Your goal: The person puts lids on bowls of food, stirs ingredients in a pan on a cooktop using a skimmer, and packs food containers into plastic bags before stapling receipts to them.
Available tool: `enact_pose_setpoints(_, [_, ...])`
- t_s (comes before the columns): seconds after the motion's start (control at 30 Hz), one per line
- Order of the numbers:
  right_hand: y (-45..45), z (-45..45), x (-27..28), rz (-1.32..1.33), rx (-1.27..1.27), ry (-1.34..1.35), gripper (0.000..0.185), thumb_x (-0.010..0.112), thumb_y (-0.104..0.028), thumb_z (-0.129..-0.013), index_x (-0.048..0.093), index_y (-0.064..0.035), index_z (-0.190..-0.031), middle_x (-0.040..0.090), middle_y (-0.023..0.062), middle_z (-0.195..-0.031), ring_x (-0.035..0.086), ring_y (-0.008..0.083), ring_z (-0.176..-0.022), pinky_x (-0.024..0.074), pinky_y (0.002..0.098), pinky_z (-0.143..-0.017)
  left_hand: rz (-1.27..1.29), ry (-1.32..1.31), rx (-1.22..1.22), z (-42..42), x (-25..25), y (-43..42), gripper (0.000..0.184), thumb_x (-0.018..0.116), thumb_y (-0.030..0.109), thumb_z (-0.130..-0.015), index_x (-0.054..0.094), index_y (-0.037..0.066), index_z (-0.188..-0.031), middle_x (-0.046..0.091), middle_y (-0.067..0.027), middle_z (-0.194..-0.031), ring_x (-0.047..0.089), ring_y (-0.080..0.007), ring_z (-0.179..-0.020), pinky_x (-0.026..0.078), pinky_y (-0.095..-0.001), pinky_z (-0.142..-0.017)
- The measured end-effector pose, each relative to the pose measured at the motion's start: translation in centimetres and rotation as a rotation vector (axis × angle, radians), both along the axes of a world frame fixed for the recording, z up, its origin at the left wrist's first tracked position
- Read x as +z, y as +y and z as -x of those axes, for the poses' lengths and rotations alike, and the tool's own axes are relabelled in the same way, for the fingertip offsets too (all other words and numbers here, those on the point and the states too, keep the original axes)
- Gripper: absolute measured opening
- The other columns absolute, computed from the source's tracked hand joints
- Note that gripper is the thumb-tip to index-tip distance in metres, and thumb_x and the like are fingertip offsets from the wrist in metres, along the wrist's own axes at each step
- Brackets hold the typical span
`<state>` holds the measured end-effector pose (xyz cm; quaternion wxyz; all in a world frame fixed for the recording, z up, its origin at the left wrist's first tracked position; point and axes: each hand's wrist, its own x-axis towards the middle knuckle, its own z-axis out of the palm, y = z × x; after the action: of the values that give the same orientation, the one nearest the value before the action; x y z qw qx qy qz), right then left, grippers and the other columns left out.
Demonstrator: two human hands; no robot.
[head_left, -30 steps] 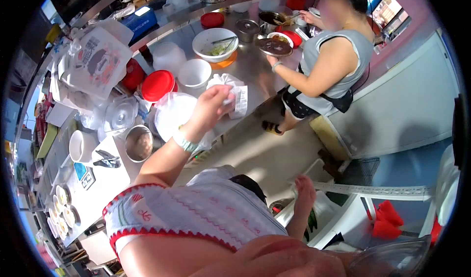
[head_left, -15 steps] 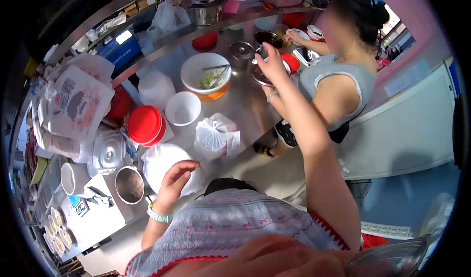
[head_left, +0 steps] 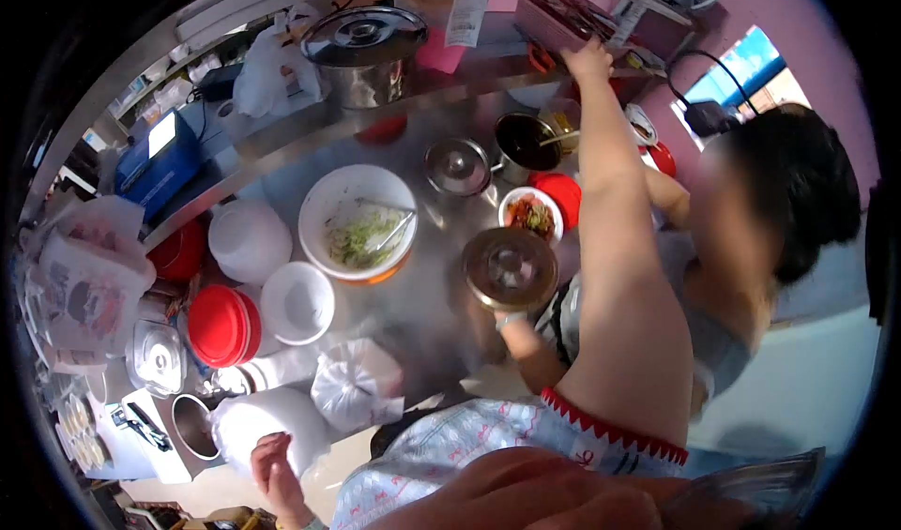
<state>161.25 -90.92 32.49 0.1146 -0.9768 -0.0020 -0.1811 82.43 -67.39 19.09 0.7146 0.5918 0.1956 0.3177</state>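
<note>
My right hand point(head_left: 589, 61) is stretched out to the shelf, its fingers partly apart. It is at the front of a pink basket point(head_left: 554, 23) filled with dark items, beside an orange-handled item point(head_left: 541, 58); contact is unclear. My left hand point(head_left: 272, 464) hovers low, loosely bent and holding nothing, in front of a white plastic-covered bundle point(head_left: 282, 422). Beneath my right arm, a co-worker's hand holds a round metal lid point(head_left: 510, 269) near a white bowl of reddish food point(head_left: 531, 214).
On the steel counter are a large white bowl of shredded greens point(head_left: 361, 234), a dark-filled pot point(head_left: 526, 143), a tied plastic bag point(head_left: 357, 385) and a red-lidded tub point(head_left: 221, 325). A steel pot point(head_left: 364, 66) stands on the shelf. The co-worker point(head_left: 723, 277) stands close at right.
My right hand has moved up to the shelf basket. My left hand has dropped lower. The view has shifted, and the co-worker's lid is now apart from the bowl of reddish food.
</note>
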Motion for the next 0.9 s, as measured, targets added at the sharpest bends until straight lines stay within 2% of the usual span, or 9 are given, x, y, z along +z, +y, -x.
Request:
enact_pose_setpoints(0.17, [-2.5,-13.4,0.3,0.144,0.093,0.158,0.108,0.055,-0.071,-0.074,0.017,-0.0008,-0.146,0.031,0.0202,-0.147,0.038,0.0358,-0.130,0.0354,0.0429,-0.106,-0.033,0.012,0.077,-3.0,0.9,-0.5,0.034,0.058,0.025,-0.087,0.051,0.001,-0.110,0.052,-0.0152,-0.113,0.050,-0.0275,-0.112,0.041,-0.0423,-0.098])
enact_pose_setpoints(0.23, [-3.7,-17.9,-1.4,-0.127,0.130,0.030,0.119,0.053,-0.082,-0.066,0.020,0.0002,-0.145,0.028,0.0216,-0.148,0.036,0.0367,-0.132,0.0361,0.0422,-0.106,0.040,0.009,0.119,-4.9,0.5,-1.2,0.035,0.057,0.025,-0.087,0.050,0.001,-0.112,0.052,-0.0148,-0.114,0.050,-0.0270,-0.112,0.041,-0.0419,-0.098])
enact_pose_setpoints(0.27, [-4.0,-19.2,-1.4,-0.130,0.139,0.035,0.119,0.053,-0.082,-0.066,0.020,0.0002,-0.145,0.028,0.0216,-0.148,0.036,0.0367,-0.132,0.0361,0.0422,-0.106,0.117,0.005,0.154,-5.6,0.3,-1.5,0.037,0.056,0.026,-0.087,0.049,0.002,-0.114,0.052,-0.0143,-0.115,0.051,-0.0266,-0.112,0.041,-0.0416,-0.097])
enact_pose_setpoints(0.33, [-4.2,-21.1,-0.7,0.115,0.126,0.214,0.128,0.056,-0.087,-0.057,0.023,0.0009,-0.145,0.029,0.0229,-0.147,0.035,0.0372,-0.133,0.0367,0.0431,-0.105,0.084,0.036,0.146,-8.0,0.5,-2.4,0.038,0.054,0.027,-0.088,0.048,0.002,-0.116,0.052,-0.0136,-0.117,0.050,-0.0262,-0.112,0.041,-0.0414,-0.096])
enact_pose_setpoints(0.37, [-4.4,-21.0,0.2,0.174,0.165,0.279,0.121,0.055,-0.085,-0.059,0.032,0.0003,-0.142,0.033,0.0213,-0.145,0.037,0.0354,-0.132,0.0374,0.0432,-0.105,0.090,0.022,0.125,-8.8,0.7,-2.7,0.038,0.054,0.027,-0.088,0.048,0.002,-0.116,0.052,-0.0135,-0.117,0.050,-0.0262,-0.113,0.041,-0.0415,-0.096])
enact_pose_setpoints(0.47, [-3.5,-19.1,3.1,0.372,0.207,0.486,0.111,0.055,-0.082,-0.064,0.042,-0.0005,-0.137,0.039,0.0194,-0.143,0.038,0.0333,-0.132,0.0380,0.0429,-0.104,0.086,0.034,0.102,-9.4,0.7,-3.1,0.038,0.055,0.027,-0.088,0.049,0.003,-0.116,0.052,-0.0134,-0.117,0.050,-0.0266,-0.114,0.042,-0.0416,-0.096])
enact_pose_setpoints(0.5, [-3.0,-18.2,3.0,0.454,0.181,0.367,0.097,0.048,-0.083,-0.068,0.058,-0.0046,-0.124,0.054,0.0176,-0.129,0.050,0.0324,-0.121,0.0409,0.0392,-0.099,0.110,0.044,0.109,-9.6,0.9,-3.2,0.038,0.056,0.027,-0.088,0.049,0.003,-0.116,0.051,-0.0133,-0.118,0.050,-0.0267,-0.113,0.042,-0.0417,-0.096])
enact_pose_setpoints(0.6, [-1.9,-16.3,3.5,0.460,0.198,0.288,0.088,0.054,-0.074,-0.073,0.054,-0.0052,-0.129,0.052,0.0159,-0.132,0.049,0.0290,-0.121,0.0414,0.0380,-0.098,0.149,0.013,0.124,-9.7,2.1,-3.4,0.037,0.057,0.027,-0.087,0.050,0.003,-0.114,0.050,-0.0132,-0.119,0.051,-0.0276,-0.112,0.042,-0.0420,-0.096])
enact_pose_setpoints(0.9, [-1.6,-16.6,2.3,0.235,0.156,0.205,0.086,0.057,-0.069,-0.075,0.050,-0.0052,-0.132,0.051,0.0153,-0.134,0.049,0.0279,-0.121,0.0411,0.0378,-0.098,0.091,-0.040,0.153,-4.0,3.4,-5.6,0.027,0.055,0.024,-0.088,0.055,0.004,-0.107,0.052,-0.0156,-0.115,0.051,-0.0273,-0.110,0.041,-0.0425,-0.096])
